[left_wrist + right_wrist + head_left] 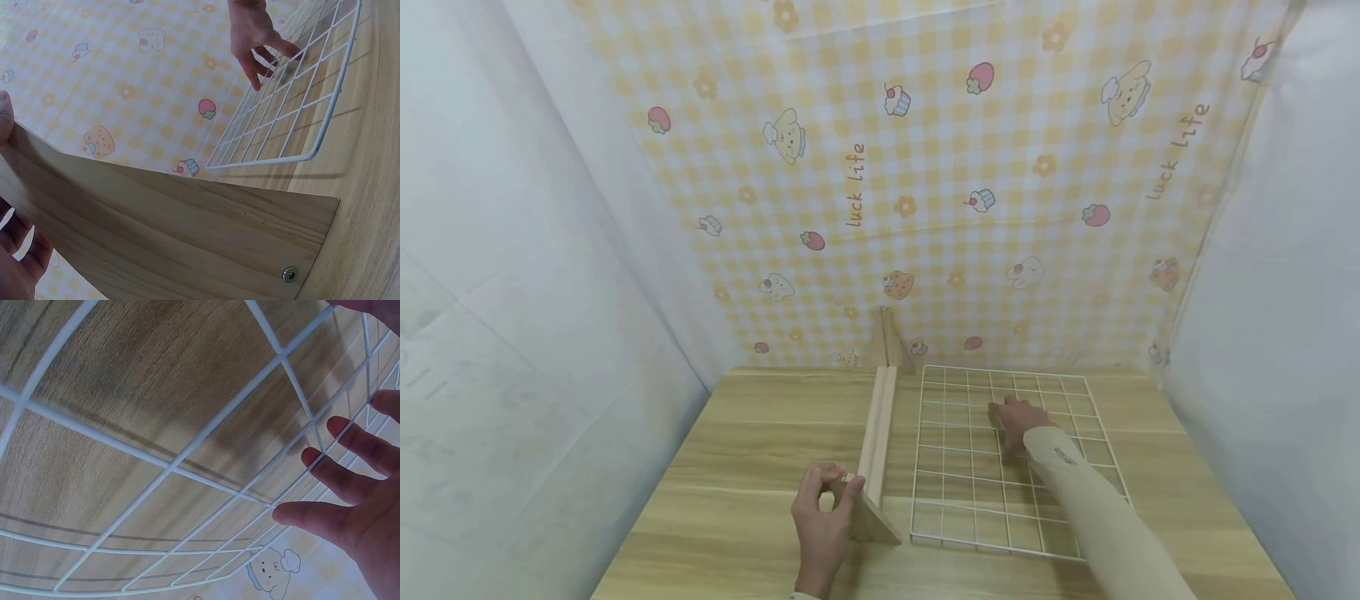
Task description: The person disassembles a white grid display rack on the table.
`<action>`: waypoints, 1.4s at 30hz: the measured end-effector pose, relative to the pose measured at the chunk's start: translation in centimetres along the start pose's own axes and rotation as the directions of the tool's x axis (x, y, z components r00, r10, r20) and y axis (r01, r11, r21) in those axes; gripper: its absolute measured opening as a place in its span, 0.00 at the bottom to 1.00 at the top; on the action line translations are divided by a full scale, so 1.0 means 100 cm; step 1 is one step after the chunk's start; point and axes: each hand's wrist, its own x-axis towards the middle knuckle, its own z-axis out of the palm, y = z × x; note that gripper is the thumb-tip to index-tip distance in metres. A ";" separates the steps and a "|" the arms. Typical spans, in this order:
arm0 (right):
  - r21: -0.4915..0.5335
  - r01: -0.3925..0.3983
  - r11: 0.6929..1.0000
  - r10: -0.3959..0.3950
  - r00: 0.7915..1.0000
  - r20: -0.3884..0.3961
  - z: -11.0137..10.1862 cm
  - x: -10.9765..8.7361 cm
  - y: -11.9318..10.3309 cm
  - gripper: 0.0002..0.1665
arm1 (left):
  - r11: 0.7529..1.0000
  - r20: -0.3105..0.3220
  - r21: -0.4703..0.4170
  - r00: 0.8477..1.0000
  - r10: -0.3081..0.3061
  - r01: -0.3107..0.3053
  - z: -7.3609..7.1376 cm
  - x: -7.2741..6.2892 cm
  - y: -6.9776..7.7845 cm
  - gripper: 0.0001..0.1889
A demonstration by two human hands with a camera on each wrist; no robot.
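Note:
A wooden stand with a grooved crossbar [877,433] lies across the middle of the table. My left hand [823,521] pinches the upper tip of its near end board [874,525], thumb on one side and fingers on the other. In the left wrist view that board [187,219] shows a screw [290,274] near its lower corner. To the right lies a white wire grid [976,546], close to the tabletop. My right hand [1018,421] is over the grid's far half. Its fingers [344,478] are spread and relaxed at the wires, gripping nothing.
The wood-grain tabletop [760,442] carries both pieces. The stand's far end board [887,337] stands near a yellow checked cloth [940,167] at the back. White sheets [1285,275] hang on both sides.

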 end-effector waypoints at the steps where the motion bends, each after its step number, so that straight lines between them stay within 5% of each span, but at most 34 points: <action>1: -0.001 0.001 1.000 -0.001 1.000 -0.001 0.000 0.000 0.000 0.59 | 1.000 0.001 0.001 1.000 -0.007 0.007 0.000 0.000 0.000 0.13; 10: -0.038 -0.002 0.999 0.002 1.000 0.004 -0.002 0.001 -0.004 0.56 | 0.999 0.013 -0.006 0.999 -0.050 0.050 0.000 -0.001 0.001 0.13; 27: -0.041 -0.014 0.999 0.015 0.999 0.040 -0.003 0.006 -0.008 0.57 | 1.000 -0.006 0.008 1.000 -0.014 0.014 0.001 0.000 -0.003 0.12; 42: -0.103 0.005 0.995 -0.002 1.000 0.026 -0.002 0.011 -0.014 0.36 | 1.000 0.021 -0.008 1.000 -0.002 0.003 0.001 -0.001 0.001 0.13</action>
